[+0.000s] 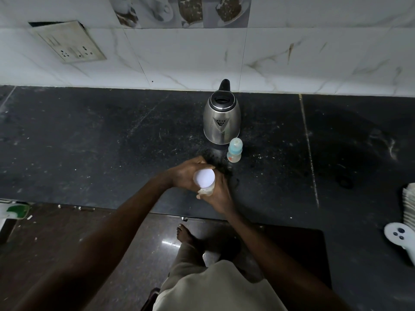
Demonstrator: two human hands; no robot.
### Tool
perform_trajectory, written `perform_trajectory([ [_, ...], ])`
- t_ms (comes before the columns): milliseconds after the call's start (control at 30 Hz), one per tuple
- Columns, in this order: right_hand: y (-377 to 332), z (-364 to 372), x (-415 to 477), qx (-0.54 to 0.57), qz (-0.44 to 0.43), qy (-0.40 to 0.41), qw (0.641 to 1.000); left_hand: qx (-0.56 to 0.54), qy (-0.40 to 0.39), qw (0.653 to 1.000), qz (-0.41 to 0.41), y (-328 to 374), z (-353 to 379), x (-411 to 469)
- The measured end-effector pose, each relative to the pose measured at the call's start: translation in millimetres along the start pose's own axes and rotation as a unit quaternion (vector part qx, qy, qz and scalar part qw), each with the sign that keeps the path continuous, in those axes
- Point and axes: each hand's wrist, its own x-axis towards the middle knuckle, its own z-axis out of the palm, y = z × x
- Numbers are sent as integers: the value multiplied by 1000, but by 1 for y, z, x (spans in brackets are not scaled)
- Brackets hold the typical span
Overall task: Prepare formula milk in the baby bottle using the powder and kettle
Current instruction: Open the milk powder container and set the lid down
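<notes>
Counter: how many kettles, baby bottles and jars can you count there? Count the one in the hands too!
kettle: 1
baby bottle: 1
jar, white lid, gripped by the left hand and right hand: 1
Total: 3
</notes>
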Motion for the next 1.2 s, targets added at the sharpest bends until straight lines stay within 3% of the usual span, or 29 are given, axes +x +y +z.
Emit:
perform_trajectory([
  [267, -1, 9, -5, 4, 19, 18, 1000, 23, 31, 999, -12, 3, 3, -6],
  [400, -7, 22, -6, -15, 53, 81, 995, 16, 99, 990, -100, 15, 12, -5],
  [500, -15, 27, -4, -21, 31, 121, 992, 23, 141, 973, -182, 32, 22, -5],
  [633, -12, 30, -1, -114, 1, 124, 986, 40, 83, 993, -72, 31, 32, -15],
  [767, -10, 32, 0, -141, 8, 125, 982, 69, 103, 981, -152, 36, 28, -16],
  [900, -9, 34, -2, -163, 6, 116, 980, 101, 54, 987, -114, 35, 22, -13],
  [1067, -10, 32, 1, -163, 17, 101, 981, 125, 62, 963, -229, 54, 14, -3],
  [1200, -6, 33, -1, -189, 7, 101, 977, 136, 14, 979, -150, 44, 18, 1],
])
